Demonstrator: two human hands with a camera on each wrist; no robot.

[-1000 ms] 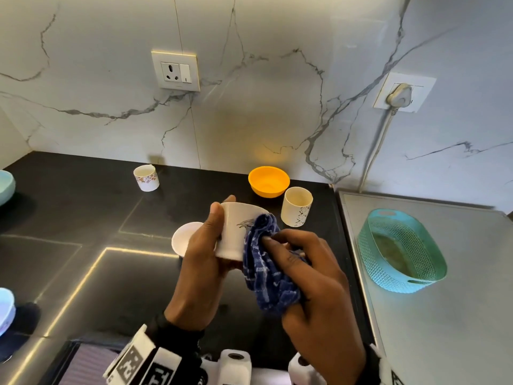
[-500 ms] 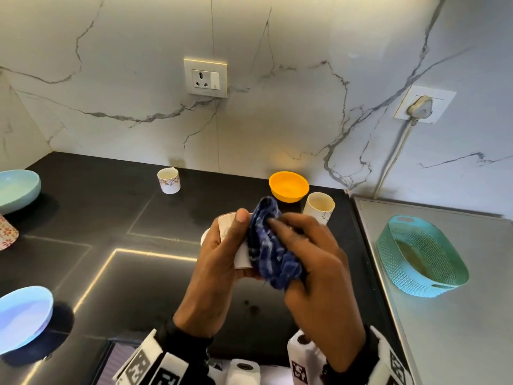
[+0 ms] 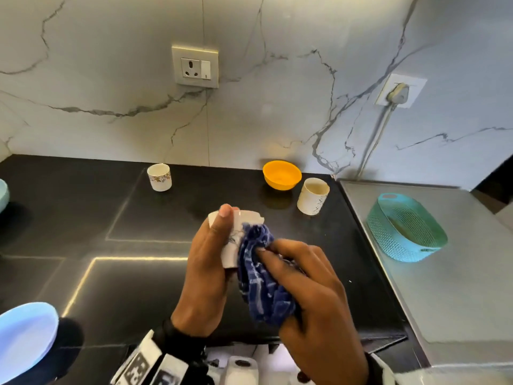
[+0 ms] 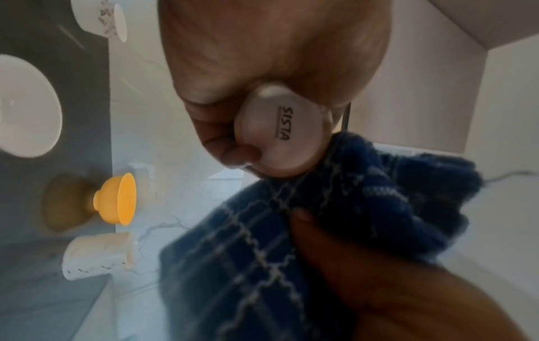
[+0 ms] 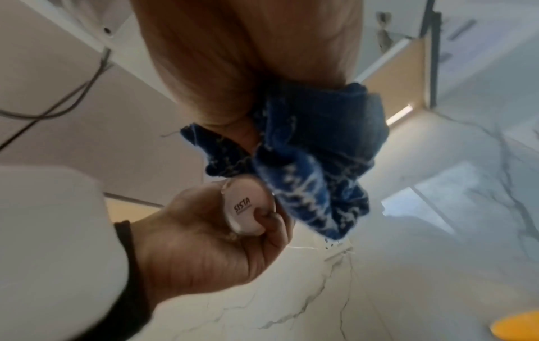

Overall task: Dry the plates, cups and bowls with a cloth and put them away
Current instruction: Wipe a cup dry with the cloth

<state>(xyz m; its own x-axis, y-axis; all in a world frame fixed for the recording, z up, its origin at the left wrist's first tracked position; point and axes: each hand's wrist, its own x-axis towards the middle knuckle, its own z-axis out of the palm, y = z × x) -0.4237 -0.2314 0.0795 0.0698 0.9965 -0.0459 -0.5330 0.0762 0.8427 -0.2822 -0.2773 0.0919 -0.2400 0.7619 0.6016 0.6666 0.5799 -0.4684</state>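
Note:
My left hand (image 3: 206, 262) grips a white cup (image 3: 234, 240) above the black counter, thumb over its rim. Its base, printed SISTA, shows in the left wrist view (image 4: 281, 131) and in the right wrist view (image 5: 248, 207). My right hand (image 3: 313, 295) holds a bunched blue checked cloth (image 3: 261, 276) and presses it against the cup's right side. The cloth (image 4: 291, 242) covers most of that side. An orange bowl (image 3: 281, 175), a speckled white cup (image 3: 313, 196) and a small flowered cup (image 3: 159, 177) stand near the wall.
A teal mesh basket (image 3: 406, 229) sits on the steel surface (image 3: 458, 287) at the right. A pale blue plate (image 3: 26, 334) lies at the front left, and a pale bowl's edge (image 3: 3, 194) shows at the far left. A white dish (image 4: 26, 106) lies below the hands.
The cup has turned in my left hand and the cloth has slid down its side. The head view has shifted, so the counter objects appear further right.

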